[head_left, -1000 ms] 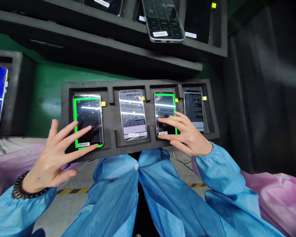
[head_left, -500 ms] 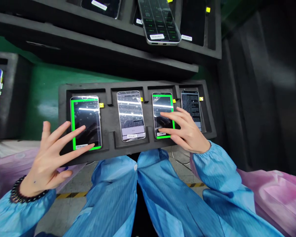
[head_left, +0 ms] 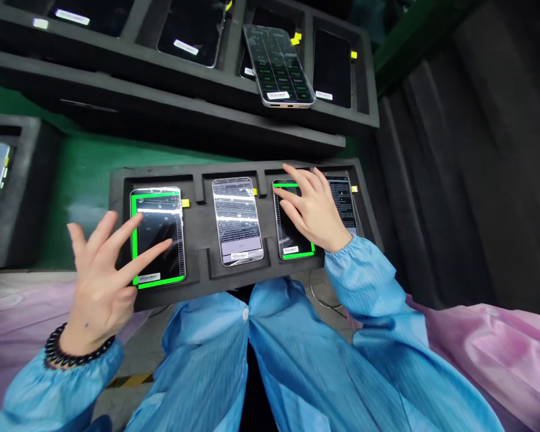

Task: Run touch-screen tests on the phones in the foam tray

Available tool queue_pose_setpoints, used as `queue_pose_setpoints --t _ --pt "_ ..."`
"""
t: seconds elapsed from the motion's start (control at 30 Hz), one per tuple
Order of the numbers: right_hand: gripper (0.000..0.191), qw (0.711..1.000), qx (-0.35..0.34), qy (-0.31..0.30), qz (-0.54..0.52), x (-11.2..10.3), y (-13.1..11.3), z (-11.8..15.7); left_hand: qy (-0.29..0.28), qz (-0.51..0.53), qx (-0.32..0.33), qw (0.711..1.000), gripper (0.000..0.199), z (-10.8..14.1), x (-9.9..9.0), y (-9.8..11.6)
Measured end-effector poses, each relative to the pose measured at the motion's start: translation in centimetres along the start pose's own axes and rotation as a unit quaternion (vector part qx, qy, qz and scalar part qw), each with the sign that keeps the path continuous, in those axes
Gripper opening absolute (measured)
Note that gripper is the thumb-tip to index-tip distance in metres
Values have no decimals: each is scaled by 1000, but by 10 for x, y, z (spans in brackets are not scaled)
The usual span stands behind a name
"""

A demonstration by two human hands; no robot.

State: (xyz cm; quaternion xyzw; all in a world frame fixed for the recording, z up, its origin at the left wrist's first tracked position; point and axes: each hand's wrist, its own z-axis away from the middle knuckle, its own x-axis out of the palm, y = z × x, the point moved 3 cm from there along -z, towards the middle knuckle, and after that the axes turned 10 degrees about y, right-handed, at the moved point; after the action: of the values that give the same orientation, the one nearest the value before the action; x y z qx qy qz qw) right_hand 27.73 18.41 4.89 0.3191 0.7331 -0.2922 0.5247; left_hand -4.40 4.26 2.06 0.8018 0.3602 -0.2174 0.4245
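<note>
Both hands are over the black foam tray (head_left: pixel 198 231) that rests across the blue-clad knees, four phones lying flat in its four pockets. The left hand (head_left: pixel 99 279) is spread wide, fingers fanned apart and gripping nothing, its forefinger and middle finger reaching onto the lower part of the first phone (head_left: pixel 158 237), the one at the tray's left end with a bright green border round a dark screen. A dark bead bracelet (head_left: pixel 69 354) circles that wrist just above the blue cuff. The right hand (head_left: pixel 312 207) lies flat and open on the third phone (head_left: pixel 290 231), also green-bordered, fingers loosely apart and stretched up toward its top edge, holding nothing; whether the fingertips actually press the glass, I cannot tell. Between the two sits the second phone (head_left: pixel 237 221), pale screen with glare stripes and a white label near its bottom edge, untouched. The fourth phone (head_left: pixel 344 204), at the right end, shows small lines of text and is partly hidden behind the right hand. Little yellow tabs stick out beside the phones' upper right corners. Beyond the tray, on the green bench (head_left: pixel 85 180), stands an upper foam tray (head_left: pixel 184 84) with dark phones in its pockets, and one lit phone (head_left: pixel 276 66) lies tilted across its front rim
</note>
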Motion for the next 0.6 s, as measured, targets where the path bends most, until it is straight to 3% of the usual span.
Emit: queue_pose_setpoints --t 0.43,0.6 --pt "33 994 -66 -9 -82 -29 -31 66 24 -7 -54 998 52 0 -1 1" --pt "33 989 -81 0 -126 -35 -38 80 25 -12 -58 998 52 -1 0 2"
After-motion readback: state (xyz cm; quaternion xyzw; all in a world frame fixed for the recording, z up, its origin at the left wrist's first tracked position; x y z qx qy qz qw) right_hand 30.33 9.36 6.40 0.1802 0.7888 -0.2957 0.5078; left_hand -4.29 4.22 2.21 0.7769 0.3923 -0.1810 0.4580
